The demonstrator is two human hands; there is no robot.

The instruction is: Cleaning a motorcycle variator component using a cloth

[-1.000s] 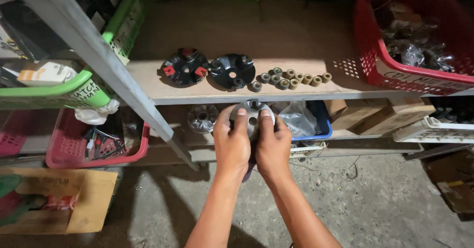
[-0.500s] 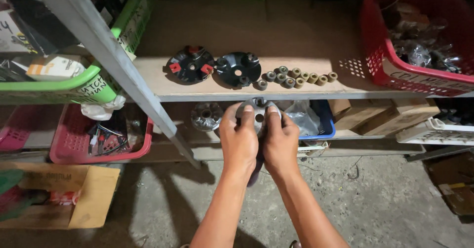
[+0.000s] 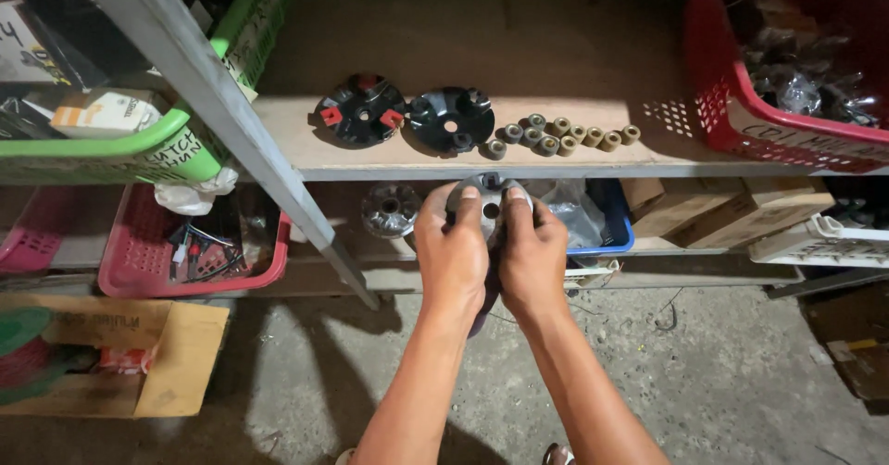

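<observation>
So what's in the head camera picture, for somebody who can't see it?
Two bare hands, the left hand and the right hand, hold a round grey metal disc together in front of a wooden shelf. On the shelf lie two black discs and a row of small rollers, with a red basket to the right.

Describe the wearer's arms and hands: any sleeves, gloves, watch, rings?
Both forearms are bare up to the frame edge, with no sleeves in view. The left hand and right hand wear no gloves. No watch, bracelet or ring shows. Fingernails look short.
</observation>
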